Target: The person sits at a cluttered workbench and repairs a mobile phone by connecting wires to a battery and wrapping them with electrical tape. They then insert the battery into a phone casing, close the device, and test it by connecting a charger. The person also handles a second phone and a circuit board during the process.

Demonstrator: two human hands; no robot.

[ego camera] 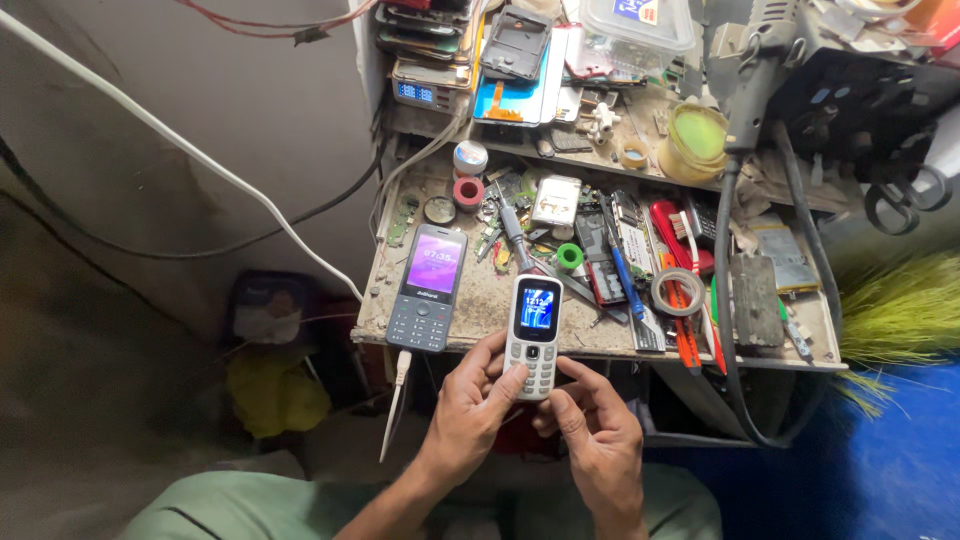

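Gripping white phone [535, 335] at bench edge [600, 355]; both hands [530, 415] closed round it.

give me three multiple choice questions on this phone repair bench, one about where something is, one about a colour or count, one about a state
1. Where does the dark grey keypad phone lie?
A. on the bench, left of the held phone
B. in the clear tub on the shelf
C. on the floor

2. How many phones show a lit screen?
A. none
B. two
C. four

3. What state is the white keypad phone in?
A. screen dark, lying on the bench
B. opened up, back cover off
C. screen lit, held in both hands

Answers
1. A: it rests flat near the left edge of the workbench, with a white cable hanging below it.
2. B: the grey phone's screen glows purple and the white phone's glows blue.
3. C: the left hand and right hand grip its lower half, and the screen is bright.
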